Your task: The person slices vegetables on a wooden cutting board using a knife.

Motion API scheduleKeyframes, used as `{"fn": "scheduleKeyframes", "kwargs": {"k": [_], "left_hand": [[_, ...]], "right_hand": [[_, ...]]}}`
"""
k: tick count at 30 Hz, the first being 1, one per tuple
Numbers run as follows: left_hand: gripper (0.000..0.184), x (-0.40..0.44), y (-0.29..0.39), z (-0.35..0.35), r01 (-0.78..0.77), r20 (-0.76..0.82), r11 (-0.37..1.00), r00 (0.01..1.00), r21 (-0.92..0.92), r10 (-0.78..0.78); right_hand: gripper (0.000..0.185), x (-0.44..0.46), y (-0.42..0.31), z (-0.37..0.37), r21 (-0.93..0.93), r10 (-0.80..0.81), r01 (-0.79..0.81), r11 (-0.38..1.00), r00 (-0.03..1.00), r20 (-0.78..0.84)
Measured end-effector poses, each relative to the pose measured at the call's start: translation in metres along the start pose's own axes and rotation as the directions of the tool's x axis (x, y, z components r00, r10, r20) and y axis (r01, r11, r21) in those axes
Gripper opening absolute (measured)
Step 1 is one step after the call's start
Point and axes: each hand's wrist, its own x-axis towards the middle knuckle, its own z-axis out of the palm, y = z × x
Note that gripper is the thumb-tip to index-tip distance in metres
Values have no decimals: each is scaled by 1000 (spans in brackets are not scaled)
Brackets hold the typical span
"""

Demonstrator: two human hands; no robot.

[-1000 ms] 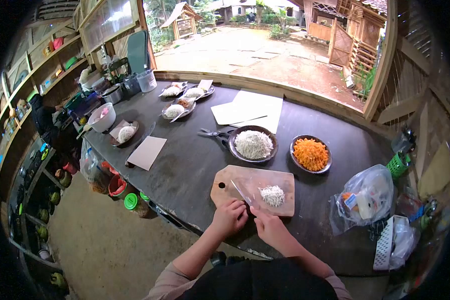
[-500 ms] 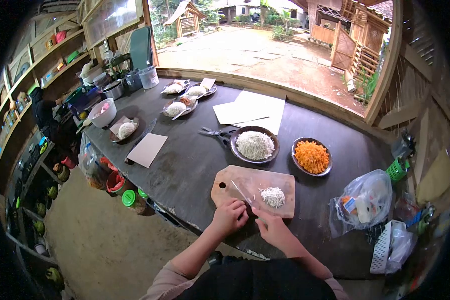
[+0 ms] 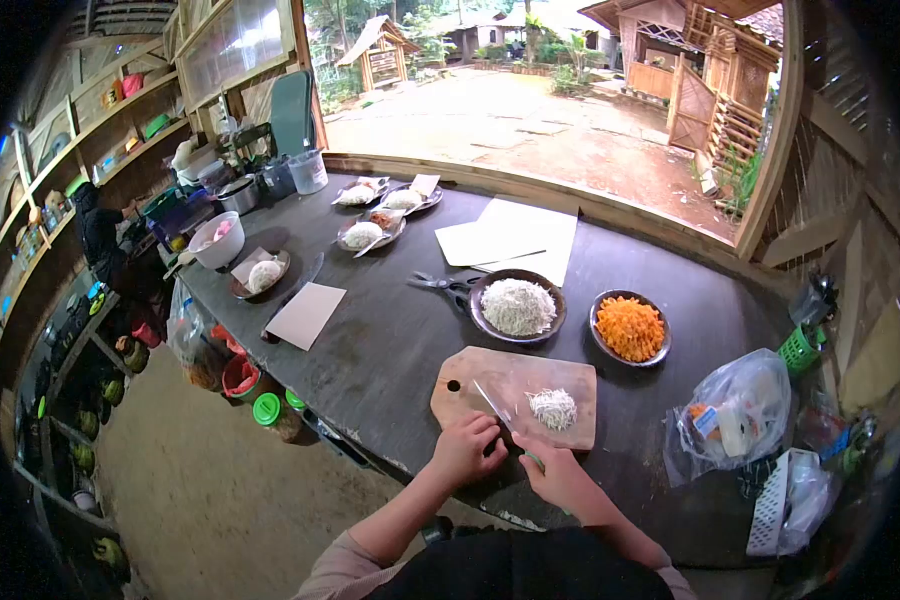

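A wooden cutting board lies at the table's near edge with a small pile of white shreds on its right part. My right hand is closed around the green handle of a knife, its blade pointing up and left over the board. On the board's near left edge rests my left hand, fingers curled beside the blade; what they hold, if anything, is hidden. Behind the board stand a bowl of white shreds and a bowl of orange pieces.
Black scissors and white sheets lie behind. Plates with rice and a brown sheet are leftward. A plastic bag and white basket sit right. Another person is at far left.
The view has shifted slightly, so the table and its contents appear a little lower and to the right. Both hands keep nearly the same pose at the board, the knife still in my right hand.
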Motion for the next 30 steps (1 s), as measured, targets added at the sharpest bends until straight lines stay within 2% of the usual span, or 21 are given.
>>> {"fn": "scheduleKeyframes", "kwargs": {"k": [4,11,13,14,16,17,19,23,25,29,30], "left_hand": [[16,-1,1,3,24,-21,1000,1000,6,-24],[15,1,5,-4,17,-15,999,1000,-40,-17],[14,2,6,-5,21,0,1000,1000,-20,-21],[14,1,5,-4,15,1,1000,1000,-17,-15],[13,-1,2,-1,34,12,999,999,-21,-34],[13,-1,1,0,35,4,999,999,-22,-34],[13,-1,2,-1,1,-9,1000,1000,10,-1],[13,-1,1,0,11,1,1000,1000,8,-11],[14,-3,-2,2,-18,-10,1000,1000,21,18],[13,-3,1,0,14,18,1000,1000,-12,-14],[13,-1,1,-1,14,25,1000,1000,-15,-14]], "right_hand": [[37,6,14,11,-19,-136,135,991,986,-96],[36,2,13,12,26,-45,46,999,997,-67],[36,3,11,14,-87,-51,45,995,996,-72],[36,1,6,10,-86,-54,47,995,995,-78],[36,-3,-7,-1,-34,133,-131,991,989,62],[36,-1,-3,1,-40,129,-126,991,990,64],[36,2,8,9,-15,-44,43,999,997,-61],[37,1,2,8,-48,-32,30,998,998,-57],[36,-2,-7,-2,2,126,-126,992,990,71],[37,1,8,8,18,78,-78,997,997,18],[37,3,10,10,2,16,-16,1000,1000,-20]]}}
